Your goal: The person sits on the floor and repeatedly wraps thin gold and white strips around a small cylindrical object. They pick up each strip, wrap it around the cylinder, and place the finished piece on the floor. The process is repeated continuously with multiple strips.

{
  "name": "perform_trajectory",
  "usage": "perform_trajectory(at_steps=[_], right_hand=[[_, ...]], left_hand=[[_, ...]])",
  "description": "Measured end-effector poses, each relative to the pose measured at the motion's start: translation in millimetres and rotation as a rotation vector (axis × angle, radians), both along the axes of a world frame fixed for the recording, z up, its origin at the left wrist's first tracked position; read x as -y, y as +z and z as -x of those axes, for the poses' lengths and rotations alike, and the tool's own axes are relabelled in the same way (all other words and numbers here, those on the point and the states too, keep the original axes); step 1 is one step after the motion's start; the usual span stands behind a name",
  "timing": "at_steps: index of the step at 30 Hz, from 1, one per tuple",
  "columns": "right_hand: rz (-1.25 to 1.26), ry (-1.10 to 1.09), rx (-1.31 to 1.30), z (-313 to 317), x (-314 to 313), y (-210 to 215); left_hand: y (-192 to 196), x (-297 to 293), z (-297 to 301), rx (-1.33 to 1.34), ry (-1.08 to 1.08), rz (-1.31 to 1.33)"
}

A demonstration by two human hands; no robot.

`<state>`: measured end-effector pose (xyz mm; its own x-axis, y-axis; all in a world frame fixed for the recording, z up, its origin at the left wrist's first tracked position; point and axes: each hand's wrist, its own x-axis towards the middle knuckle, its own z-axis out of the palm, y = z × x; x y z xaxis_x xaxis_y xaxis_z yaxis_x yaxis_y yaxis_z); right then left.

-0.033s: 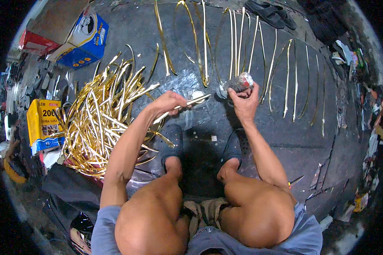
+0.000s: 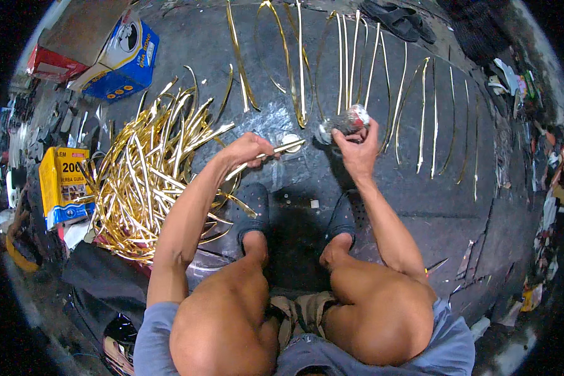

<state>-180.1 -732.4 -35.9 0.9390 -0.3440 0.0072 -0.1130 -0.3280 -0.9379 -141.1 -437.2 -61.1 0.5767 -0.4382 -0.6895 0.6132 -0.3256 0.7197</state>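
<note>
My left hand [image 2: 249, 150] is closed round a narrow, shiny gold strip [image 2: 288, 146], whose far end reaches over a small, round, whitish disc-like thing [image 2: 290, 139] on the floor. In my right hand [image 2: 359, 147] is a grimy grey cylinder [image 2: 344, 123] with a red and white end, gripped between thumb and fingers and tilted on its side. Its left end sits close to the floor; whether it touches cannot be made out. To the left of my left hand lies a big tangled heap of gold strips [image 2: 147, 169].
Several gold strips [image 2: 425, 116] lie spread in a row along the dark floor mat [image 2: 432, 194]. A blue and white carton [image 2: 122, 62] stands at the far left, a yellow and blue box [image 2: 66, 182] beside the heap. Black sandals [image 2: 398, 22] lie at the far edge.
My left hand and its strip have shifted slightly to the left. My right hand, with the cylinder, has also moved a touch left.
</note>
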Motion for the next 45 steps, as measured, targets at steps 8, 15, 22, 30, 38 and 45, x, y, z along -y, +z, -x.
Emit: perform_trajectory(at_steps=[8,15,22,30,38,45], right_hand=[[0.382,0.405,0.147,-4.0,-56.4,-6.4],[0.352,0.496,0.103,11.3,-54.0,-19.4],[0.088,0.218,-0.291,-22.7,-37.2,-75.2],[-0.422,-0.055,-0.493,-36.3,-53.7,-37.2],[-0.956,-0.037,-0.089,-26.1,50.1,152.0],[-1.254,0.302,0.294,-15.3,162.2,292.6]], left_hand=[[-9.6,5.0,-28.3,0.026,-0.101,-0.159],[28.8,38.5,5.9,1.139,-0.005,-0.090],[17.0,57.0,15.8,1.040,0.075,-0.158],[14.1,54.1,18.6,1.098,0.086,-0.208],[18.7,52.9,18.7,1.138,0.072,-0.205],[15.3,53.8,19.3,1.158,0.041,-0.230]])
